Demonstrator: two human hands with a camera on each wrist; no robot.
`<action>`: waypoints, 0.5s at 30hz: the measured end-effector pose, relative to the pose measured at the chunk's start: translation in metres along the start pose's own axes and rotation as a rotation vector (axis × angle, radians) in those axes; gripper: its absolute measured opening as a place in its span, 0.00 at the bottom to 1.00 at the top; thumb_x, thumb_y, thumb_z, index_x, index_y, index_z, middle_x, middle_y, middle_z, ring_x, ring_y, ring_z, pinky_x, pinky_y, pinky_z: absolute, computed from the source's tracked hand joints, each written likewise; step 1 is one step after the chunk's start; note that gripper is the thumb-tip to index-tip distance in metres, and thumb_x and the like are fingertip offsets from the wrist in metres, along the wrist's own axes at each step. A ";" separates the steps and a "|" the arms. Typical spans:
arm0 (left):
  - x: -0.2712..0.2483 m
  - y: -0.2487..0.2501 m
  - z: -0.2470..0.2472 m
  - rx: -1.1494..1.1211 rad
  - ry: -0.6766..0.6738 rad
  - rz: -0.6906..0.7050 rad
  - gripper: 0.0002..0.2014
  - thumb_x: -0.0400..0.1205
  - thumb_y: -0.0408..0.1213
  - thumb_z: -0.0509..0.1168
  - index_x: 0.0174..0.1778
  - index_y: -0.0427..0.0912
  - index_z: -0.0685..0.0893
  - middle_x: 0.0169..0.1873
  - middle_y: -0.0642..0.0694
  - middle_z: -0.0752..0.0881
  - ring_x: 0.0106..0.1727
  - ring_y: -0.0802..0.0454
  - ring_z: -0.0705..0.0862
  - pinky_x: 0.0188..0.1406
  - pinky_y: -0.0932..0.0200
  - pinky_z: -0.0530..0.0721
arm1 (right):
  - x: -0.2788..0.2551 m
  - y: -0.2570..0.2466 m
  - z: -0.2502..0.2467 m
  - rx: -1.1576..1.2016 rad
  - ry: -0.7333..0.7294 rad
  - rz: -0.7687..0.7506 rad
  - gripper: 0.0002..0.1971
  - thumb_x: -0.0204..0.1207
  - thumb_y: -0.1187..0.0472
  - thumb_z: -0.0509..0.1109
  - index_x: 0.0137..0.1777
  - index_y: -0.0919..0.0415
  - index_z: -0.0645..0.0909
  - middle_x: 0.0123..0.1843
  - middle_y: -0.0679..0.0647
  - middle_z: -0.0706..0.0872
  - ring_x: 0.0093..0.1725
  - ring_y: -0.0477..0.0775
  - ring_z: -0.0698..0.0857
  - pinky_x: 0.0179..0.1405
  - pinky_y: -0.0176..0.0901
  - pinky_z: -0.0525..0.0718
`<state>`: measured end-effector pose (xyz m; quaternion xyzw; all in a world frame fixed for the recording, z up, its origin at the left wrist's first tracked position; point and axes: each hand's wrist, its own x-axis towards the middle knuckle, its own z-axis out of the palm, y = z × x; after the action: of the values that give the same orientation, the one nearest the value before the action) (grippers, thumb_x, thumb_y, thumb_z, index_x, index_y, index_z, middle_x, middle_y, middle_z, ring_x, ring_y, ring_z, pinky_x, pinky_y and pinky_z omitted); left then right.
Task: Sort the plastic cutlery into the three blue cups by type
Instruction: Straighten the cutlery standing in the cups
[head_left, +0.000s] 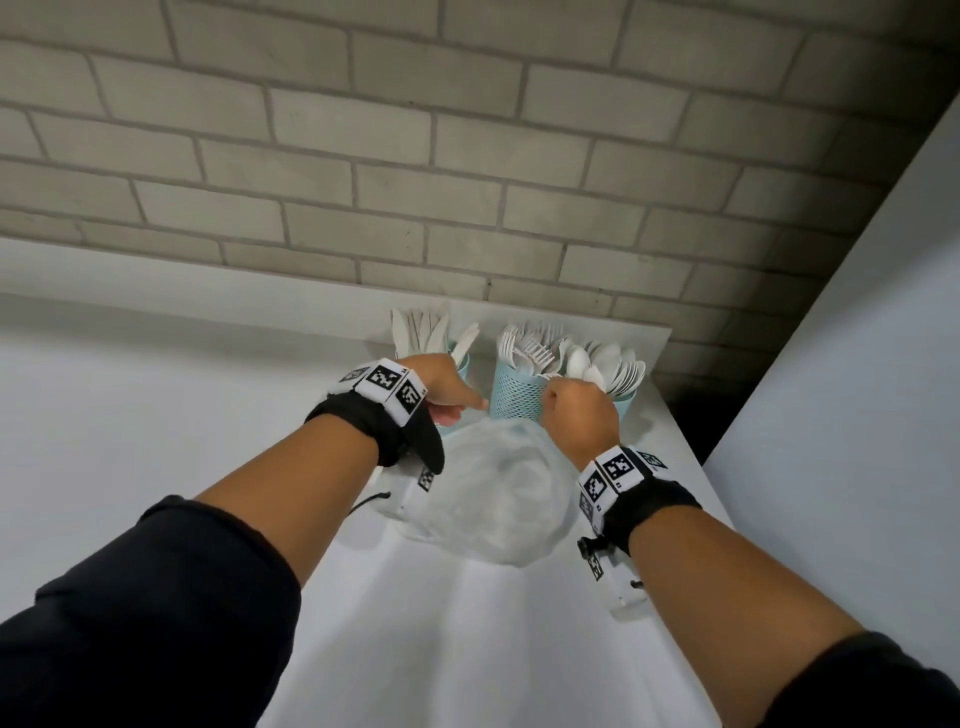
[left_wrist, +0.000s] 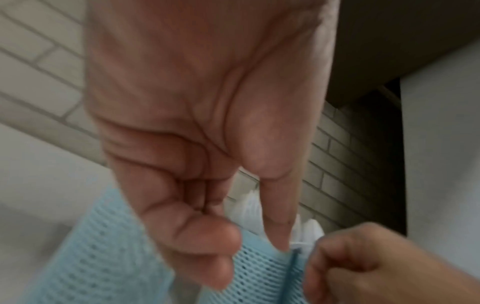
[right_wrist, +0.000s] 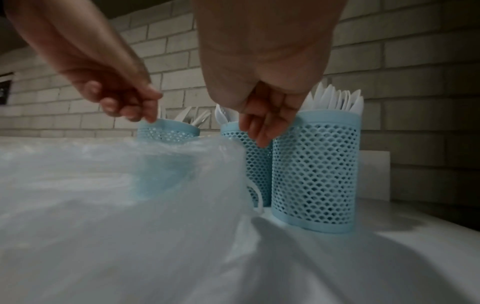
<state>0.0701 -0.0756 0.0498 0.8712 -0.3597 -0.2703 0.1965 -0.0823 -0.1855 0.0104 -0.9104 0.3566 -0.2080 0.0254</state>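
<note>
I am steadying the middle cup (head_left: 517, 395) with my loosely curled, empty right hand (head_left: 582, 415), keeping it upright.

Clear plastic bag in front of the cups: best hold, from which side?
Pinch the crumpled plastic bag at its raised far edge, coming from above. It lies slack and flat on the white counter, so only the bunched folds give purchase; from the far side the blue cups block the way.

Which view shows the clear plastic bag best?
Head view: the whole clear plastic bag lies on the white table before the cups. Right wrist shows it close but blurred, filling the foreground. Left wrist does not show it.
</note>
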 end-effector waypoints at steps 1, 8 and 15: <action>0.002 0.008 0.007 -0.021 -0.013 0.031 0.18 0.79 0.50 0.67 0.30 0.41 0.78 0.23 0.50 0.83 0.22 0.59 0.79 0.36 0.66 0.80 | -0.001 0.000 0.001 -0.014 -0.040 0.032 0.11 0.79 0.66 0.58 0.49 0.63 0.84 0.47 0.59 0.87 0.48 0.62 0.86 0.40 0.44 0.78; 0.028 0.039 0.055 -0.055 0.044 0.265 0.20 0.77 0.40 0.69 0.63 0.35 0.81 0.59 0.38 0.84 0.61 0.43 0.83 0.64 0.51 0.80 | 0.000 0.006 0.000 0.153 -0.088 0.181 0.11 0.81 0.67 0.57 0.55 0.67 0.80 0.51 0.64 0.86 0.54 0.65 0.85 0.47 0.48 0.80; 0.066 0.037 0.075 -0.263 0.207 0.119 0.50 0.61 0.48 0.81 0.73 0.31 0.63 0.66 0.39 0.76 0.67 0.40 0.77 0.67 0.47 0.79 | 0.015 0.026 0.015 0.533 -0.118 0.189 0.19 0.77 0.69 0.64 0.68 0.61 0.71 0.53 0.57 0.84 0.57 0.58 0.84 0.54 0.47 0.79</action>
<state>0.0439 -0.1595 -0.0103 0.8382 -0.3500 -0.2120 0.3605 -0.0834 -0.2160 -0.0029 -0.8450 0.3706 -0.2379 0.3035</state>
